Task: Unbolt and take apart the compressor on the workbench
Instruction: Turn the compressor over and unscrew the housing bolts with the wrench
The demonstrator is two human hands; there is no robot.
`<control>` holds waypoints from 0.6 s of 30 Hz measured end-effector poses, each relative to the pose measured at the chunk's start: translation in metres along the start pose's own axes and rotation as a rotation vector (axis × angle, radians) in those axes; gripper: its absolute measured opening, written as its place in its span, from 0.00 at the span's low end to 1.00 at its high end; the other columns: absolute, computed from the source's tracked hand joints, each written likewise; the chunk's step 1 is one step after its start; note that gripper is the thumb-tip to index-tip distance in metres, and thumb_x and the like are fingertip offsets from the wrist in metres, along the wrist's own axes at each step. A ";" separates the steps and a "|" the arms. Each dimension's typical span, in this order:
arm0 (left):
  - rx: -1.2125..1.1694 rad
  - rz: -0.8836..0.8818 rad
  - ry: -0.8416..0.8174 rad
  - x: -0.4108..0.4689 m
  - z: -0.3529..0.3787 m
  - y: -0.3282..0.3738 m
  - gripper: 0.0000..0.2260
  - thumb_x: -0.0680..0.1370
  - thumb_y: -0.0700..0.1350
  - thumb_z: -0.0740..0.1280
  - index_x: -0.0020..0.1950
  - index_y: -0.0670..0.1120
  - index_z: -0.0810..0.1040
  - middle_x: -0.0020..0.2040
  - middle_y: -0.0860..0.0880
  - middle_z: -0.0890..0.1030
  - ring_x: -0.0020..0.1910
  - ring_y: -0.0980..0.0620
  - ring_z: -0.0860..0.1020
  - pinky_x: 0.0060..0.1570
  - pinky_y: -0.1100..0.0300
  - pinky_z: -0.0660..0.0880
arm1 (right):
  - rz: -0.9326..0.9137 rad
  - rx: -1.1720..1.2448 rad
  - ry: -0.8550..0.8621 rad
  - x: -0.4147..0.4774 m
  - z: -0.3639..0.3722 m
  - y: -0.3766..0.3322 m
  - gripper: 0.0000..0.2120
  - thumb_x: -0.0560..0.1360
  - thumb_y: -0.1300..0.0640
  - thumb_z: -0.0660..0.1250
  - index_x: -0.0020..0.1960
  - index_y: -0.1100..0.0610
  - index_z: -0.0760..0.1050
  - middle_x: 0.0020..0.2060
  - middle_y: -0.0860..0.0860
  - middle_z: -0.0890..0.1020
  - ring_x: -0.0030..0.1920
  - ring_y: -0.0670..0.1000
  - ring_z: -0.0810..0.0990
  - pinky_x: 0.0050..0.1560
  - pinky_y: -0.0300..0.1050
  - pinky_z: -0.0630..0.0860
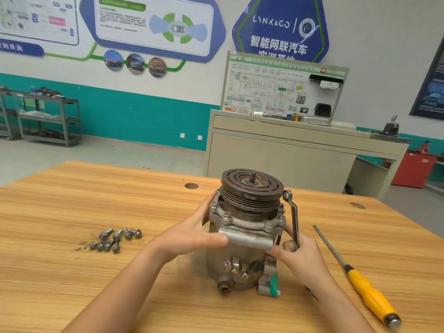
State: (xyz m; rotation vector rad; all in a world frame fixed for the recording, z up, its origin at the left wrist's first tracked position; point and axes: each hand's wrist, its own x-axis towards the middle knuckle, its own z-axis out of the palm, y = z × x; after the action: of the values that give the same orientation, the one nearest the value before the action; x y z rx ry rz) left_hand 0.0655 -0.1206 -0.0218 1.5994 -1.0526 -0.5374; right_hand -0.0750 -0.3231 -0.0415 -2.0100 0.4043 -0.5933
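Note:
The grey metal compressor (242,236) stands upright on the wooden workbench (72,207), its dark grooved pulley (251,191) on top. My left hand (192,234) grips its left side, thumb on the mounting bar. My right hand (296,254) holds a ring wrench (293,217) that points up along the compressor's right flank, while the thumb touches the mounting bar. Bolts sit in the flange under the pulley. Several removed bolts (115,239) lie in a loose pile to the left.
A yellow-handled screwdriver (358,277) lies on the bench to the right. Two round cable holes (191,186) mark the bench's far part. Behind stand a beige training cabinet (281,155), a metal shelf cart (48,116) and a red box (413,169).

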 end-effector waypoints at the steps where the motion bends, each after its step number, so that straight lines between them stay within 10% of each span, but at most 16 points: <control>1: 0.012 -0.005 0.031 0.003 0.000 0.001 0.53 0.58 0.63 0.72 0.76 0.61 0.44 0.72 0.65 0.52 0.71 0.62 0.56 0.67 0.61 0.58 | 0.003 0.002 0.006 0.000 0.001 0.001 0.29 0.65 0.54 0.75 0.59 0.40 0.65 0.20 0.43 0.62 0.22 0.41 0.61 0.24 0.30 0.62; 7: -0.154 0.029 0.241 0.024 0.014 0.002 0.41 0.67 0.68 0.64 0.76 0.59 0.53 0.76 0.55 0.60 0.73 0.52 0.61 0.71 0.45 0.59 | 0.015 0.044 -0.010 -0.003 0.002 -0.002 0.24 0.65 0.55 0.75 0.54 0.40 0.67 0.21 0.43 0.60 0.23 0.41 0.60 0.29 0.36 0.61; 11: -0.181 0.130 0.323 0.032 0.019 0.009 0.30 0.66 0.65 0.64 0.65 0.54 0.72 0.60 0.57 0.78 0.63 0.57 0.74 0.58 0.65 0.71 | 0.011 0.048 -0.043 -0.006 -0.001 -0.007 0.27 0.64 0.54 0.74 0.59 0.42 0.68 0.21 0.43 0.60 0.24 0.42 0.60 0.37 0.44 0.67; 14: -0.287 0.158 0.388 0.032 0.024 0.009 0.23 0.72 0.66 0.56 0.53 0.53 0.80 0.51 0.54 0.83 0.53 0.55 0.79 0.55 0.54 0.72 | 0.005 0.060 -0.073 -0.006 -0.003 -0.010 0.21 0.62 0.50 0.75 0.50 0.37 0.71 0.22 0.44 0.60 0.27 0.45 0.61 0.50 0.59 0.74; 18: -0.364 0.147 0.489 0.026 0.030 0.019 0.31 0.68 0.72 0.52 0.52 0.52 0.80 0.48 0.53 0.84 0.49 0.57 0.81 0.51 0.53 0.72 | -0.064 0.058 -0.128 -0.006 -0.003 -0.013 0.19 0.61 0.46 0.75 0.46 0.29 0.73 0.23 0.45 0.61 0.27 0.46 0.59 0.36 0.43 0.62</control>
State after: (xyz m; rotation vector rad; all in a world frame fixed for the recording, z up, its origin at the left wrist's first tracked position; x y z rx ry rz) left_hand 0.0484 -0.1587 -0.0089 1.2317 -0.6508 -0.2038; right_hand -0.0815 -0.3156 -0.0301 -1.9987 0.2438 -0.5068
